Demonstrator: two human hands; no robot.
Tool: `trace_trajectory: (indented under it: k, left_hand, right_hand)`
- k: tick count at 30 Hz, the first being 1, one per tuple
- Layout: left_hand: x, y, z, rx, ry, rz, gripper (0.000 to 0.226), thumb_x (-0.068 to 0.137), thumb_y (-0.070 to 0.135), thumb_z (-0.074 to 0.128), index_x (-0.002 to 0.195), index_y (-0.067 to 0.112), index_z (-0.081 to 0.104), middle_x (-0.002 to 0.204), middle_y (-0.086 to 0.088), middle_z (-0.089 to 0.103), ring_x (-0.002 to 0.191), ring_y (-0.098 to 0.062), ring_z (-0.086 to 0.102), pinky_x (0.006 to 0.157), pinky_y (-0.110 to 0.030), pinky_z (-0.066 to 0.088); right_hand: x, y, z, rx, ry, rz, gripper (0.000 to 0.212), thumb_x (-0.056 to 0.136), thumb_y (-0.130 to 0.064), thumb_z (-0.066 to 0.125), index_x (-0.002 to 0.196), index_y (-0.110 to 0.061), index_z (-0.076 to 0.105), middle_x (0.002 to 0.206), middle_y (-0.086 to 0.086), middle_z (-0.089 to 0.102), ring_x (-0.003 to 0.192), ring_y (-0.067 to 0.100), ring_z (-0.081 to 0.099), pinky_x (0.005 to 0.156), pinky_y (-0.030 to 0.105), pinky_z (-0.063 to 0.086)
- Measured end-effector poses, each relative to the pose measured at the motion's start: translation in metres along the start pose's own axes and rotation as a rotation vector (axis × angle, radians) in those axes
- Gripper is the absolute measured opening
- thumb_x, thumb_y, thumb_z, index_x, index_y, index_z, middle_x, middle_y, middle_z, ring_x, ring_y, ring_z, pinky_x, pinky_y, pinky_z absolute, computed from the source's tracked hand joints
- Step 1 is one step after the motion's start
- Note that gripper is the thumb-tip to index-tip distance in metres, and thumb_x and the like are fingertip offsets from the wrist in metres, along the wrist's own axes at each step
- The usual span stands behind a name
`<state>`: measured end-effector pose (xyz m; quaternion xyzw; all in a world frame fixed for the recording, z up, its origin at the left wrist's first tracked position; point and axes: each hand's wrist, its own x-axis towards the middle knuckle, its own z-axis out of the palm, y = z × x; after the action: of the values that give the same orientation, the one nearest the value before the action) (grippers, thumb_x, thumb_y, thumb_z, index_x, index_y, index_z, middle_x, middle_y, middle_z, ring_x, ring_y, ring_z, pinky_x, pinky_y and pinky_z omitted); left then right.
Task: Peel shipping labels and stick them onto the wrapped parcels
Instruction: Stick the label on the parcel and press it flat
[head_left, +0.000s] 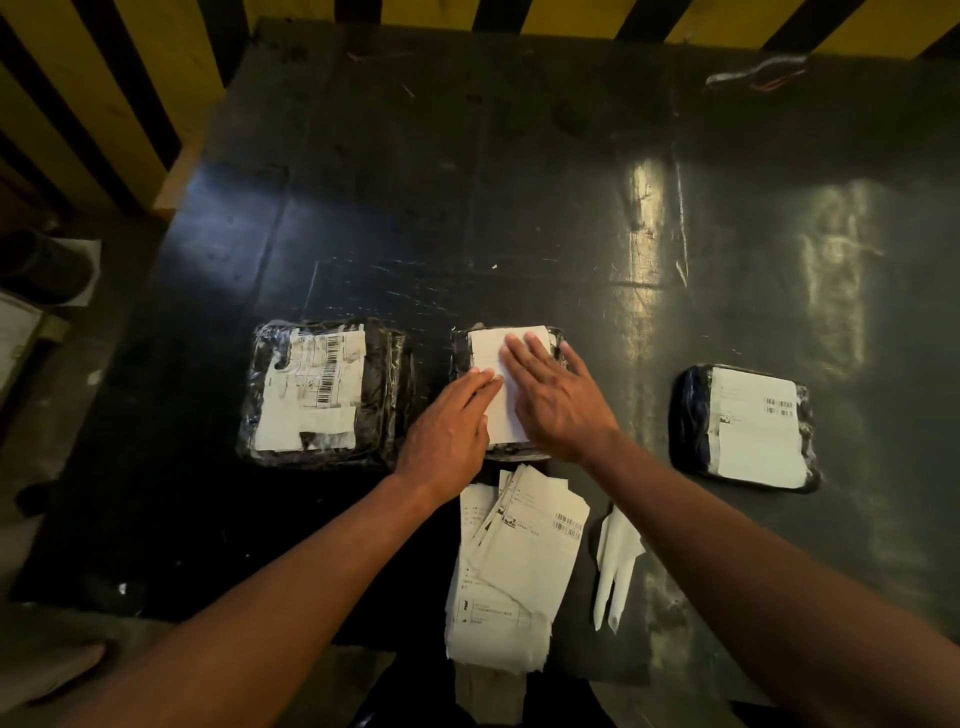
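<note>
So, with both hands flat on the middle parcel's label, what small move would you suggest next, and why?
Probably sweep both hands outward to the label's edges. The left hand and right hand lie flat on the label of the middle parcel, covering only its lower part; its far end is untouched and may not be pressed down yet.

Beyond the middle parcel (506, 387) the dark worktop (519, 208) lies open. Left and right of it, open lanes separate it from the left parcel (322, 389) and right parcel (745, 426). Nearer than it, the label stack (514, 566) and paper strips (615, 566) crowd the edge.
</note>
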<state>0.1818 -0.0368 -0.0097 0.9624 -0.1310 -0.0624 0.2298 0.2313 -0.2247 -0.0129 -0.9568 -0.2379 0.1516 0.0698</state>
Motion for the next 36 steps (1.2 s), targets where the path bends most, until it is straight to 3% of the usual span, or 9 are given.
trace_trajectory:
  k: [6,11,15,19,22,26,28,32,36]
  left_hand:
    - [0.004,-0.004,-0.003,-0.014,-0.016,-0.009,0.055,0.105,0.019,0.051,0.158,0.020,0.037,0.163,0.004,0.033,0.151,-0.013,0.030,0.120,-0.035,0.038]
    - [0.004,-0.005,-0.005,-0.059,-0.030,-0.023,0.056,0.104,0.018,0.052,0.158,0.021,0.037,0.162,0.005,0.033,0.150,-0.012,0.029,0.120,-0.037,0.038]
    - [0.002,-0.002,-0.001,-0.073,-0.013,-0.037,0.055,0.104,0.015,0.051,0.157,0.019,0.038,0.162,0.002,0.034,0.151,-0.014,0.029,0.123,-0.036,0.034]
    - [0.003,-0.005,0.000,-0.059,-0.012,-0.022,0.055,0.103,0.016,0.051,0.157,0.020,0.038,0.162,0.003,0.036,0.150,-0.014,0.031,0.121,-0.037,0.037]
    - [0.005,-0.008,-0.001,-0.063,-0.023,-0.029,0.055,0.102,0.019,0.052,0.156,0.022,0.040,0.160,0.004,0.037,0.148,-0.013,0.033,0.117,-0.037,0.042]
    - [0.004,-0.005,-0.001,-0.078,-0.017,-0.043,0.055,0.103,0.018,0.052,0.156,0.022,0.040,0.160,0.005,0.035,0.148,-0.012,0.032,0.119,-0.035,0.038]
    - [0.003,-0.004,-0.001,-0.097,-0.024,-0.055,0.057,0.102,0.020,0.054,0.156,0.022,0.039,0.162,0.005,0.034,0.149,-0.013,0.031,0.120,-0.036,0.037]
    - [-0.002,-0.003,0.001,-0.096,-0.051,-0.054,0.062,0.101,0.031,0.057,0.158,0.025,0.035,0.166,0.005,0.029,0.153,-0.014,0.027,0.119,-0.036,0.036]
    - [-0.004,-0.006,-0.001,-0.055,-0.079,-0.043,0.064,0.101,0.037,0.056,0.160,0.029,0.031,0.167,0.010,0.025,0.153,-0.012,0.027,0.118,-0.041,0.040]
  right_hand:
    - [0.011,0.009,-0.006,-0.029,-0.031,0.057,0.068,0.107,-0.053,0.007,0.163,-0.019,-0.009,0.172,0.000,-0.010,0.159,0.018,-0.010,0.128,0.049,-0.007]
    - [0.001,0.027,-0.009,-0.003,-0.020,0.199,0.070,0.106,-0.058,0.011,0.164,-0.021,-0.006,0.172,-0.003,-0.007,0.159,0.017,-0.010,0.128,0.050,-0.008]
    - [-0.012,0.010,-0.002,-0.044,-0.017,0.016,0.061,0.108,-0.040,0.016,0.164,-0.024,-0.002,0.172,-0.003,-0.002,0.159,0.020,-0.009,0.128,0.051,-0.006]
    - [-0.022,0.004,0.004,-0.080,-0.008,0.053,0.063,0.104,-0.044,0.006,0.164,-0.028,0.001,0.171,-0.007,0.000,0.159,0.021,-0.007,0.125,0.055,-0.012]
    - [-0.031,0.016,-0.001,-0.064,0.028,0.121,0.065,0.104,-0.053,0.002,0.164,-0.030,0.010,0.170,-0.011,0.004,0.158,0.019,-0.007,0.126,0.059,-0.008]
    - [-0.038,0.021,0.000,-0.024,0.014,0.177,0.076,0.095,-0.058,-0.009,0.163,-0.029,0.008,0.170,-0.011,0.002,0.158,0.020,-0.010,0.126,0.058,-0.007]
    - [-0.037,0.012,0.002,-0.006,0.028,0.122,0.072,0.096,-0.050,-0.004,0.164,-0.027,0.007,0.171,-0.007,0.004,0.158,0.022,-0.008,0.127,0.055,-0.009]
    - [-0.045,-0.007,0.019,-0.044,0.055,-0.071,0.064,0.104,-0.027,0.035,0.164,-0.027,0.012,0.170,-0.007,0.011,0.159,0.021,0.002,0.128,0.053,-0.002]
    - [-0.066,0.004,0.024,-0.048,0.069,-0.007,0.053,0.110,-0.037,0.021,0.162,-0.031,0.020,0.167,-0.010,0.019,0.158,0.019,0.006,0.127,0.056,-0.005]
